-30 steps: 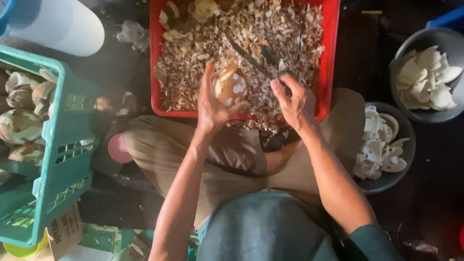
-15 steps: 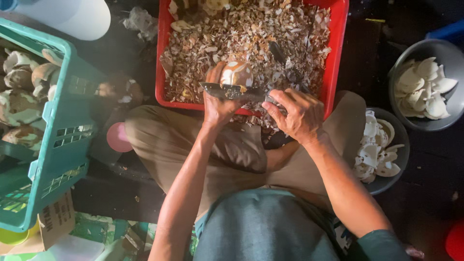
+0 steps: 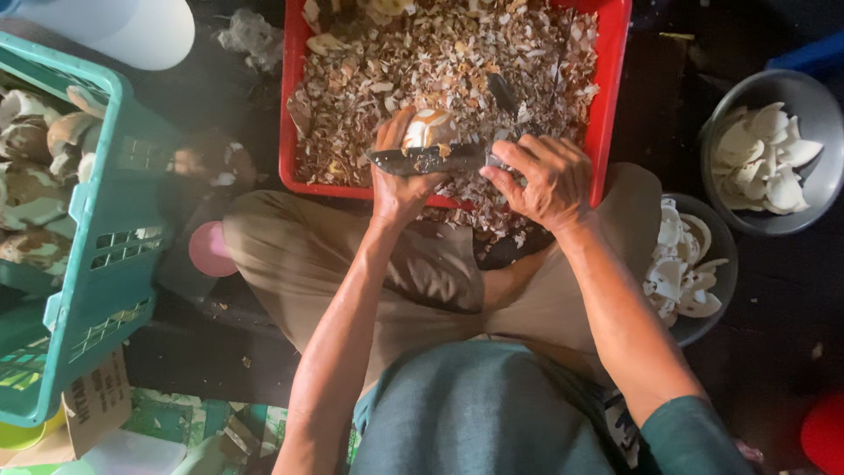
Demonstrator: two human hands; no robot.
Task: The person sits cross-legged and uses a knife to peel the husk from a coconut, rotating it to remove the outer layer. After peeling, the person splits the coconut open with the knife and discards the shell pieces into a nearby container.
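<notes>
One piece of coconut (image 3: 428, 129), brown and white, sits in the left hand (image 3: 400, 180), and the fingers are curled tight around it. It is held just over the near edge of the red tray (image 3: 605, 105). The right hand (image 3: 543, 180) is closed around the handle of a dark knife (image 3: 426, 159), and the blade lies flat across the bottom of the coconut piece, touching it. The tray is full of little brown and white shavings (image 3: 440, 62). Some have spilled on the person's lap. To the right, a grey bowl (image 3: 818, 114) holds white peeled pieces, and a second bowl (image 3: 716, 264) close to the knee holds more. To the left stands a green basket (image 3: 97, 264) with brown unpeeled pieces inside.
</notes>
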